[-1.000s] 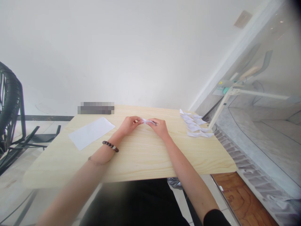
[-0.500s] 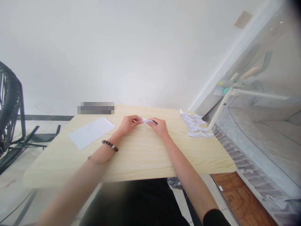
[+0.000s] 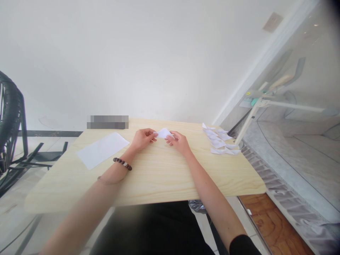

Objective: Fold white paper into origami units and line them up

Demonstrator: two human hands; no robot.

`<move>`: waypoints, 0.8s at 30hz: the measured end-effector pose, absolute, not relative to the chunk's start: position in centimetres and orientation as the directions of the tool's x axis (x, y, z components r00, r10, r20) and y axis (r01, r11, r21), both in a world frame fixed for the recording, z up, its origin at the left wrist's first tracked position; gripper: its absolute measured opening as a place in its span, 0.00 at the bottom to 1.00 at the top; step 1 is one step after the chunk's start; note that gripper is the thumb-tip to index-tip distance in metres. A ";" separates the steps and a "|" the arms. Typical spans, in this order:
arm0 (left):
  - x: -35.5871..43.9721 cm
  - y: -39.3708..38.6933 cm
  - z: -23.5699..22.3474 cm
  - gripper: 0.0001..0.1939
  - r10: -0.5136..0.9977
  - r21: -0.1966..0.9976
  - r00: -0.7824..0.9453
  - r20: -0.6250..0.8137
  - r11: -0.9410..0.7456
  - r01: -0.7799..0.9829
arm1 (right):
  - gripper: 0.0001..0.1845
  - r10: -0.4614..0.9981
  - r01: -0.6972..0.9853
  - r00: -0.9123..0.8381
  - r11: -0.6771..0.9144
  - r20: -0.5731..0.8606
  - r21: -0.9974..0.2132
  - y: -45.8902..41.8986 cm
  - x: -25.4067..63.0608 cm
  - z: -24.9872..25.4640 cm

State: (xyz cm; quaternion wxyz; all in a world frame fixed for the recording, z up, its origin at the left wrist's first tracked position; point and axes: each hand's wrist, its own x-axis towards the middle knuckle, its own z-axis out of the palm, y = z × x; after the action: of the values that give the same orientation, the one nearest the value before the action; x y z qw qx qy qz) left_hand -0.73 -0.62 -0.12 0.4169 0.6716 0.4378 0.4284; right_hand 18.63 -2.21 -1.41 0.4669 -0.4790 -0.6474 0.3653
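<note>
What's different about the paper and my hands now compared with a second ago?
The folded paper now shows a broad, peaked face instead of a thin strip. The left hand shifted slightly left; the right hand stayed about where it was. Neither let go. The white sheet and folded pieces at the right stayed put.

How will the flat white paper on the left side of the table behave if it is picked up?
The flat white paper looks thin, so it would probably droop if lifted by one corner. It should be light, being apparently plain paper. Lying flat against the table, it may slide when pushed rather than tip.
</note>
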 end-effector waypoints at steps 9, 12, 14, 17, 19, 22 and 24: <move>-0.8 -0.4 -0.4 0.18 0.958 0.945 0.191 0.215 -0.253 0.208 | 0.19 0.971 0.165 -0.178 0.187 0.157 -0.968 -2.1 18.9 -1.5; -0.6 -0.5 -0.5 0.17 0.945 0.929 0.200 0.261 -0.302 0.213 | 0.18 0.976 0.147 -0.156 0.177 0.154 -0.973 -1.9 18.9 -1.7; -0.6 -0.6 -0.4 0.16 0.933 0.916 0.218 0.285 -0.332 0.224 | 0.18 0.979 0.138 -0.141 0.168 0.148 -0.976 -1.9 19.0 -1.8; -0.6 -0.6 -0.3 0.17 0.920 0.908 0.263 0.290 -0.351 0.229 | 0.18 0.982 0.139 -0.127 0.161 0.143 -0.977 -1.9 19.0 -1.7; -0.7 -0.6 -0.3 0.19 0.921 0.912 0.288 0.261 -0.333 0.240 | 0.18 0.981 0.161 -0.125 0.164 0.145 -0.973 -2.0 19.1 -1.6; -0.8 -0.5 -0.4 0.20 0.933 0.928 0.282 0.226 -0.293 0.228 | 0.18 0.979 0.215 -0.130 0.185 0.160 -0.959 -2.1 19.0 -1.4; -0.8 -0.4 -0.5 0.19 0.935 0.941 0.273 0.227 -0.283 0.185 | 0.18 0.973 0.253 -0.138 0.217 0.186 -0.943 -2.3 19.0 -1.3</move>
State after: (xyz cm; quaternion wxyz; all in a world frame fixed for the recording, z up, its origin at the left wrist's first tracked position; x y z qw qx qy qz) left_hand -0.75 -0.37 -0.52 0.4299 0.6719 0.4168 0.4358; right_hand 19.04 -2.26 -1.28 0.4479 -0.4798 -0.6385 0.4019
